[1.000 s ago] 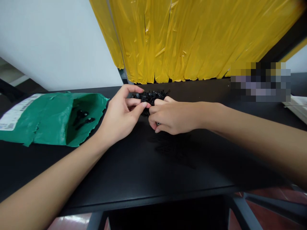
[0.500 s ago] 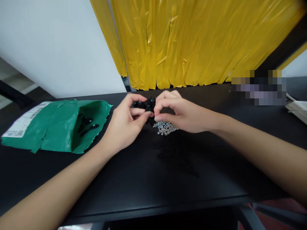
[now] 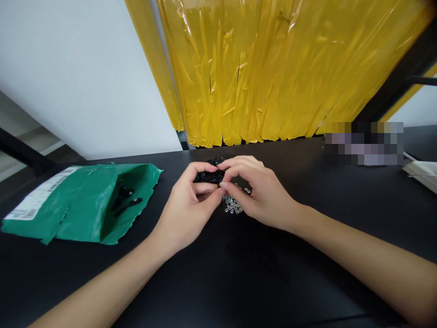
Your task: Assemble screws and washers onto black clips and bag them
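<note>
Likely light, stiff and slippery, the metal nuts [image 3: 233,206] lie on the surface [image 3: 205,282] beside the black parts [image 3: 207,177]; I'd pinch their rims. My left hand [image 3: 186,212] and right hand [image 3: 264,193] meet, grips curled narrow; I can't tell what's held.
</note>
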`<control>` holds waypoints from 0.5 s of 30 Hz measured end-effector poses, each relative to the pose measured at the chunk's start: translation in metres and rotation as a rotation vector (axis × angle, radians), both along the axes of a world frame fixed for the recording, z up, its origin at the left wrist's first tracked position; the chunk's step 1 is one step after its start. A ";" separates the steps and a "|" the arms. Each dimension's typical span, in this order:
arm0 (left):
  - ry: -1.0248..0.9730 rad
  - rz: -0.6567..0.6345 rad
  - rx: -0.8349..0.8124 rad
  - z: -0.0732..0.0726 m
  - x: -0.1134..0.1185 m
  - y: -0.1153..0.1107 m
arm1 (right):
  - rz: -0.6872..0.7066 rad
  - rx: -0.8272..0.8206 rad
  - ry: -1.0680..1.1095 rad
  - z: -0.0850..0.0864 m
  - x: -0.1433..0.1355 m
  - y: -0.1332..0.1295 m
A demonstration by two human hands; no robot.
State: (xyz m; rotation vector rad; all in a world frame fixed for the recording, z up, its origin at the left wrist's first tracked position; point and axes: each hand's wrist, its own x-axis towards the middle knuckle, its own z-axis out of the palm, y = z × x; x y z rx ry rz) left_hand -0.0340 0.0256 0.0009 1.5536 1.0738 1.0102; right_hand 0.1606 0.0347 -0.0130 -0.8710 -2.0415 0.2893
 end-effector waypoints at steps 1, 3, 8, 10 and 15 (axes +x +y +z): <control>0.017 -0.006 0.006 0.000 0.000 0.000 | 0.005 -0.011 0.012 -0.001 0.000 -0.001; 0.049 -0.016 0.023 -0.001 0.001 -0.001 | 0.014 -0.029 0.026 -0.002 0.001 -0.002; 0.091 -0.046 0.074 -0.004 -0.001 -0.001 | 0.021 -0.090 0.053 -0.005 0.001 -0.001; 0.119 -0.060 0.103 -0.005 -0.002 -0.001 | 0.041 -0.106 0.095 -0.006 0.002 -0.001; 0.204 -0.062 0.178 -0.006 -0.004 -0.001 | 0.072 -0.156 0.177 -0.008 0.004 0.001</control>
